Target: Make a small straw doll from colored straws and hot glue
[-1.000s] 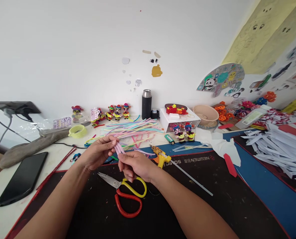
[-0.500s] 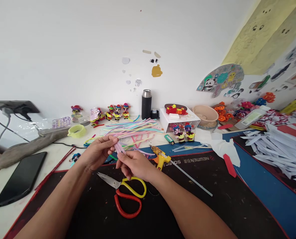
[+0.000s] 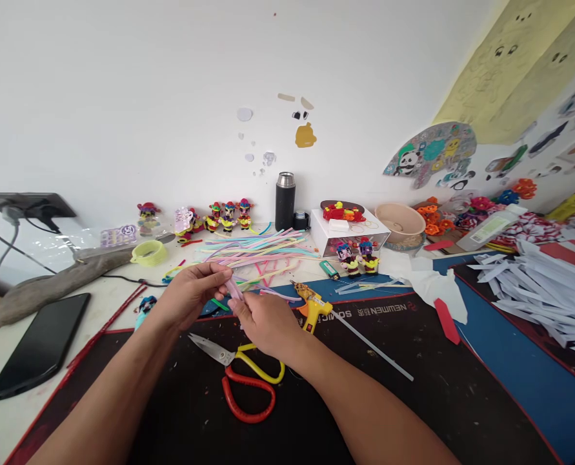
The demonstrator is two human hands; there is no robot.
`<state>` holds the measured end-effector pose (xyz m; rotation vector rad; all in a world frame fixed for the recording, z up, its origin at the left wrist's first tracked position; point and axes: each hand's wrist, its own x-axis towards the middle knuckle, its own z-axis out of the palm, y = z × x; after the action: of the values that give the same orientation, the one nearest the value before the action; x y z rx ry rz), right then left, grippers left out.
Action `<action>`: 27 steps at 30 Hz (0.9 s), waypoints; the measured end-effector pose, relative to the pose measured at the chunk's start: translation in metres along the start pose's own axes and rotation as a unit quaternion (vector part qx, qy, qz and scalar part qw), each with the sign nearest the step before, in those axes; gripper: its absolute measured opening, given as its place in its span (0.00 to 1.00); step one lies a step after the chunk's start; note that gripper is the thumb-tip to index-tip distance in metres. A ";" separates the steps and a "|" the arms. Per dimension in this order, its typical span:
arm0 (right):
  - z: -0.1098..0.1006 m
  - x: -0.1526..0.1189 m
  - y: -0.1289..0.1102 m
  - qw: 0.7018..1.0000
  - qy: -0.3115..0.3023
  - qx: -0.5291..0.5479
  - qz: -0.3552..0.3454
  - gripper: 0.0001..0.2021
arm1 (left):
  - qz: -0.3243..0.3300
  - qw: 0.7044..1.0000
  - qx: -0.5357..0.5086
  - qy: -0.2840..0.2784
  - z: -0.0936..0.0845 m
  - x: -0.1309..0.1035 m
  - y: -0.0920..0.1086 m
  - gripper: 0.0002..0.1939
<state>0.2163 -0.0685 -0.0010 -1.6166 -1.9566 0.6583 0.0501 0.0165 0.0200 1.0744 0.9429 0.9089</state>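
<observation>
A short pale purple strip bundle (image 3: 234,289) is stretched between both hands above the dark mat. My left hand (image 3: 196,292) pinches its upper end between thumb and fingers. The lower end is gripped by my right hand (image 3: 264,320), whose back faces up and hides most of its fingers. Just below the hands lie scissors (image 3: 225,356) with one yellow and one red handle, blades slightly apart. Behind them, many pastel fuzzy stems (image 3: 262,245) are spread on the white table. A yellow glue gun (image 3: 316,309) with a long glue stick rests right of my right hand.
A black phone (image 3: 40,342) lies at the left. Small figures (image 3: 229,216), a black bottle (image 3: 285,203) and a white box (image 3: 348,229) stand along the wall. White paper strips (image 3: 539,297) are piled at the right.
My right hand has turned so that its back faces up more, and its lower fingers are now tucked out of sight. The view has shifted very slightly.
</observation>
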 end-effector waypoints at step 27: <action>0.000 0.001 0.001 0.999 -0.020 0.045 -0.017 0.22 | -0.001 1.000 -0.003 -0.009 -0.002 0.000 -0.001 0.16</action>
<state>0.2169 -0.0675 -0.0018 -1.5236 -1.9493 0.7594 0.0488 0.0165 0.0188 1.0745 0.9251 0.8983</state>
